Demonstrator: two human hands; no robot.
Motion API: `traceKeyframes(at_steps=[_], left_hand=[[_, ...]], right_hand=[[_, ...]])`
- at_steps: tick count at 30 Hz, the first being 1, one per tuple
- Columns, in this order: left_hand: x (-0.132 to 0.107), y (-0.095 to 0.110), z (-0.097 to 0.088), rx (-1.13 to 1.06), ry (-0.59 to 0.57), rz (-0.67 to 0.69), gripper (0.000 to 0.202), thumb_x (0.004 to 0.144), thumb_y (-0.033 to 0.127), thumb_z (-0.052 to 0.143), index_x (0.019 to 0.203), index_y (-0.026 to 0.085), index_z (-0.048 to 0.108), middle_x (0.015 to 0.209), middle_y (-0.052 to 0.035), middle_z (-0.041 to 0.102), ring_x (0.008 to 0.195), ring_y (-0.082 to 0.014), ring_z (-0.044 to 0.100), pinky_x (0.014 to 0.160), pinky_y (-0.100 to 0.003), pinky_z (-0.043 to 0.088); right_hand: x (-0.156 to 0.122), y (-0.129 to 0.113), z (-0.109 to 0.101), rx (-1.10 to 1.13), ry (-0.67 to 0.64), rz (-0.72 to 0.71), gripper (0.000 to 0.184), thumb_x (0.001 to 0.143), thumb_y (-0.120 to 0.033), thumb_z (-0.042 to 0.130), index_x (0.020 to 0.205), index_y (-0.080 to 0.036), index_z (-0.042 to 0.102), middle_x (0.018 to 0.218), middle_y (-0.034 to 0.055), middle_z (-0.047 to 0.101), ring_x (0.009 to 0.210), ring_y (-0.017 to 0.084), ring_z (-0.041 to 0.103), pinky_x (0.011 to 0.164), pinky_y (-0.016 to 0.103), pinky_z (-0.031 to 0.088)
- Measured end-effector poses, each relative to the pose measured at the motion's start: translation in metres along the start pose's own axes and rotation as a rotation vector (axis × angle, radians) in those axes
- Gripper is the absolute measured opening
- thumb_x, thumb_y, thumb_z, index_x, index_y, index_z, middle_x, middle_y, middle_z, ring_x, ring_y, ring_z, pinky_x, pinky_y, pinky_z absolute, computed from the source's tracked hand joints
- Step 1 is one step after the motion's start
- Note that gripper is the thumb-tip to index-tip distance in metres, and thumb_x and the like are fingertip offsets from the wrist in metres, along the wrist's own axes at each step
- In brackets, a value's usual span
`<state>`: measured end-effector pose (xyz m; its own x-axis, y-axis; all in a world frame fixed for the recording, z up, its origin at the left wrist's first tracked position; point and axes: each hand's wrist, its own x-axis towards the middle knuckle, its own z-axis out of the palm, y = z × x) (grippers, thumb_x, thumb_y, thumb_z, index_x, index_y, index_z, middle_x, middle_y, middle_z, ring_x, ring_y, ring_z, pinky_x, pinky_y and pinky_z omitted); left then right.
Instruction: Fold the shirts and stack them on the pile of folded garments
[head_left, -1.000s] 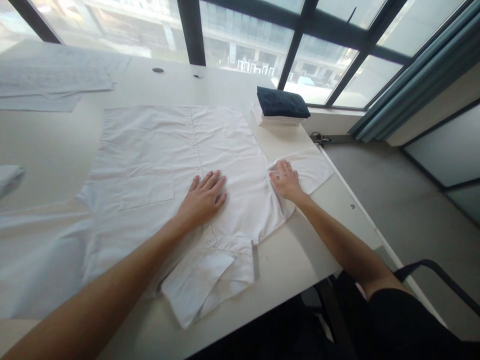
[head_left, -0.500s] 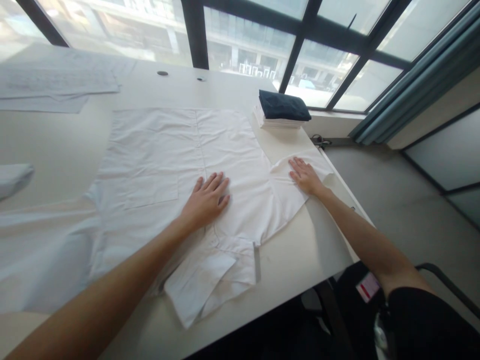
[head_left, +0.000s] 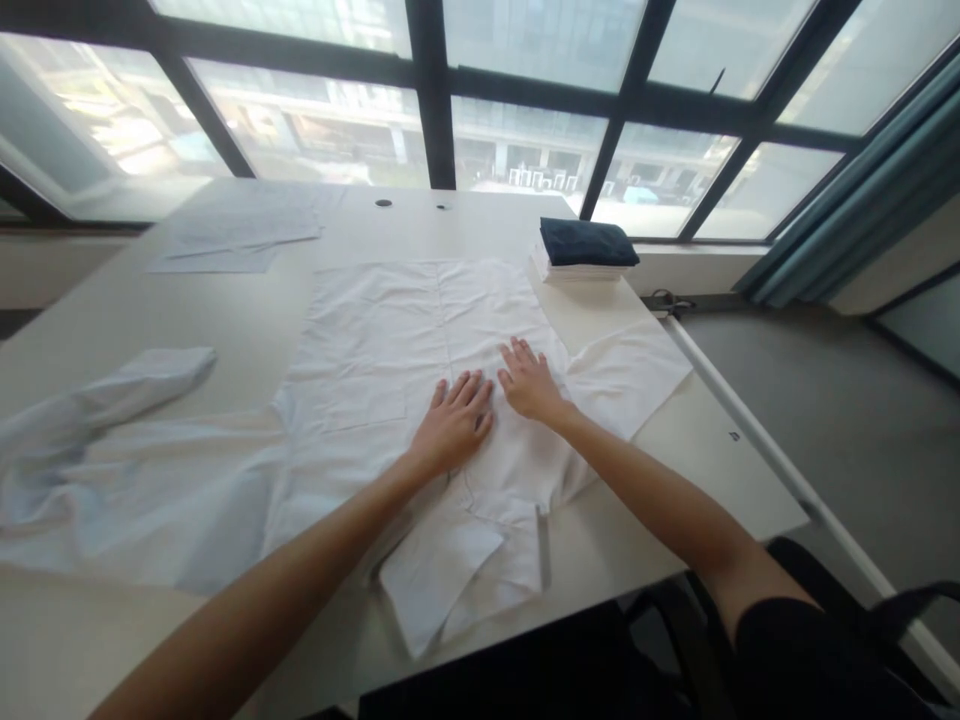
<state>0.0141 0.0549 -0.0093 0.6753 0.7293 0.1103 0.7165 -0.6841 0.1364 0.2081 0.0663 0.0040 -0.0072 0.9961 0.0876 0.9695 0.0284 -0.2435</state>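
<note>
A white coat (head_left: 360,340) lies spread over the table, its collar (head_left: 465,575) toward me. One sleeve (head_left: 630,365) reaches out to the right, and the other sleeve (head_left: 187,470) runs off to the left in loose folds. Palm down, my left hand (head_left: 454,422) rests on the cloth near the front seam, its fingers extended. Just to the right of it, my right hand (head_left: 531,382) lies on the coat's upper part, also flat with fingers stretched. Neither hand grips anything.
At the back right sits a stack of folded white cloth (head_left: 581,272) with a dark blue folded cloth (head_left: 589,243) on top. White sheets (head_left: 240,225) lie at the back left of the white table (head_left: 637,560). Windows stand beyond the far edge.
My right hand has moved left, from the right sleeve to the coat's upper part beside my left hand. My left hand stays on about the same spot. The view has swung left.
</note>
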Motion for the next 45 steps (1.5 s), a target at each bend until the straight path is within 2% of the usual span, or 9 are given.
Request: traceKeyframes(at_steps=[3, 8, 14, 20, 23, 28, 31, 34, 45], left_hand=[[0.003, -0.005, -0.004, -0.062, -0.011, -0.005, 0.060, 0.102, 0.035, 0.045, 0.160, 0.020, 0.039, 0.169, -0.0104, 0.033, 0.158, -0.0292, 0.028, 0.128, -0.058, 0.023], [0.031, -0.030, -0.018, -0.206, 0.084, -0.088, 0.047, 0.103, 0.024, 0.037, 0.141, 0.020, 0.063, 0.151, -0.0074, 0.060, 0.140, -0.0194, 0.054, 0.122, -0.035, 0.038], [0.058, -0.050, -0.007, -0.002, 0.106, -0.207, 0.057, 0.106, 0.037, 0.036, 0.158, 0.013, 0.043, 0.167, -0.0134, 0.037, 0.156, -0.0332, 0.030, 0.125, -0.056, 0.027], [0.057, -0.053, 0.002, 0.047, 0.069, -0.208, 0.060, 0.107, 0.042, 0.032, 0.161, 0.017, 0.040, 0.169, -0.0108, 0.034, 0.157, -0.0314, 0.027, 0.127, -0.054, 0.024], [0.058, -0.053, 0.001, 0.035, 0.057, -0.214, 0.061, 0.106, 0.042, 0.032, 0.161, 0.016, 0.039, 0.169, -0.0103, 0.033, 0.158, -0.0317, 0.027, 0.127, -0.055, 0.024], [0.058, -0.052, 0.001, 0.042, 0.075, -0.218, 0.060, 0.106, 0.042, 0.033, 0.160, 0.017, 0.041, 0.169, -0.0105, 0.034, 0.157, -0.0313, 0.028, 0.127, -0.055, 0.024], [0.057, -0.051, 0.001, 0.037, 0.091, -0.216, 0.060, 0.106, 0.041, 0.033, 0.161, 0.019, 0.040, 0.168, -0.0099, 0.036, 0.157, -0.0306, 0.029, 0.126, -0.054, 0.024], [0.057, -0.050, 0.000, 0.026, 0.096, -0.223, 0.060, 0.106, 0.041, 0.033, 0.162, 0.020, 0.038, 0.167, -0.0089, 0.038, 0.157, -0.0296, 0.029, 0.127, -0.053, 0.024], [0.056, -0.052, -0.002, -0.013, 0.060, -0.220, 0.060, 0.106, 0.041, 0.034, 0.160, 0.017, 0.040, 0.169, -0.0106, 0.034, 0.158, -0.0318, 0.026, 0.127, -0.056, 0.023]], right_hand=[[0.015, -0.020, 0.014, 0.012, -0.001, -0.044, 0.057, 0.107, -0.034, 0.033, 0.160, -0.016, 0.039, 0.171, 0.0133, 0.028, 0.159, 0.027, 0.021, 0.126, 0.054, 0.019], [0.017, -0.020, 0.021, -0.012, 0.002, -0.057, 0.058, 0.108, -0.040, 0.033, 0.161, -0.016, 0.039, 0.171, 0.0135, 0.029, 0.159, 0.028, 0.022, 0.127, 0.052, 0.016], [0.019, -0.012, 0.023, -0.032, -0.018, -0.102, 0.061, 0.107, -0.044, 0.034, 0.163, -0.018, 0.035, 0.172, 0.0117, 0.026, 0.159, 0.029, 0.021, 0.127, 0.056, 0.017], [0.041, 0.048, 0.007, -0.094, -0.014, 0.066, 0.065, 0.107, -0.043, 0.033, 0.162, -0.008, 0.033, 0.172, 0.0148, 0.025, 0.159, 0.026, 0.021, 0.129, 0.049, 0.016], [0.054, 0.057, 0.001, -0.110, 0.000, 0.147, 0.063, 0.107, -0.038, 0.032, 0.161, -0.004, 0.034, 0.170, 0.0175, 0.028, 0.158, 0.027, 0.023, 0.128, 0.048, 0.018], [0.079, 0.007, 0.012, -0.023, 0.094, 0.039, 0.059, 0.106, -0.030, 0.030, 0.158, -0.005, 0.039, 0.169, 0.0169, 0.031, 0.158, 0.026, 0.024, 0.127, 0.047, 0.020], [0.093, -0.025, 0.025, 0.053, 0.029, -0.126, 0.057, 0.107, -0.028, 0.028, 0.159, -0.009, 0.040, 0.170, 0.0132, 0.032, 0.158, 0.022, 0.024, 0.127, 0.045, 0.022], [0.101, -0.033, 0.033, 0.056, -0.021, -0.218, 0.057, 0.109, -0.033, 0.025, 0.158, -0.011, 0.041, 0.169, 0.0115, 0.034, 0.158, 0.023, 0.024, 0.128, 0.048, 0.018], [0.129, 0.055, 0.017, -0.081, -0.031, 0.094, 0.065, 0.107, -0.046, 0.030, 0.164, -0.014, 0.030, 0.174, 0.0118, 0.021, 0.160, 0.025, 0.016, 0.129, 0.050, 0.013]])
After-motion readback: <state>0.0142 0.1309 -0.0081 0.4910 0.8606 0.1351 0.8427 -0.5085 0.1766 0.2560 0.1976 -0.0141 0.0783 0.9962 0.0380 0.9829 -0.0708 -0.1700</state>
